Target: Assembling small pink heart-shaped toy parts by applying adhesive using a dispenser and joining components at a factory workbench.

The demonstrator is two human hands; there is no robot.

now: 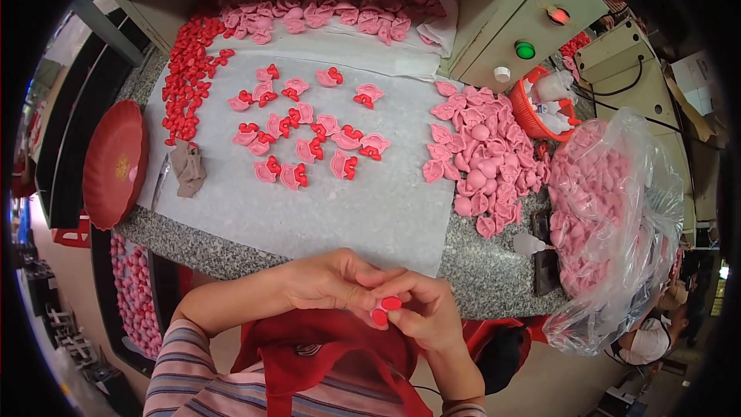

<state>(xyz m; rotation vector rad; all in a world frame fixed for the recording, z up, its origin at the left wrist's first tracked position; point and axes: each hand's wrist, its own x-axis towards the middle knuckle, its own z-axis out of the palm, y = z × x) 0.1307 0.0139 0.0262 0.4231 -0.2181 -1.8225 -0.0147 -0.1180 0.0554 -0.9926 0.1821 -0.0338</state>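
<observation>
My left hand (328, 282) and my right hand (421, 310) meet just below the front edge of the stone table (193, 243). Between their fingertips sits a small red plastic piece (384, 310), pinched by both hands. On the white sheet (370, 208) in front of me lie several joined pink-and-red pieces (309, 135) in loose rows. Loose red pieces (185, 77) are heaped at the sheet's left edge. A pile of plain pink pieces (482, 154) lies at its right edge.
A red round plate (114, 162) rests at the table's left. A crumpled brown cloth (187, 170) and metal tweezers (160, 180) lie near it. A clear bag of pink pieces (610, 216) sags at the right, beside a red basket (540, 104) and a small glue bottle (531, 244).
</observation>
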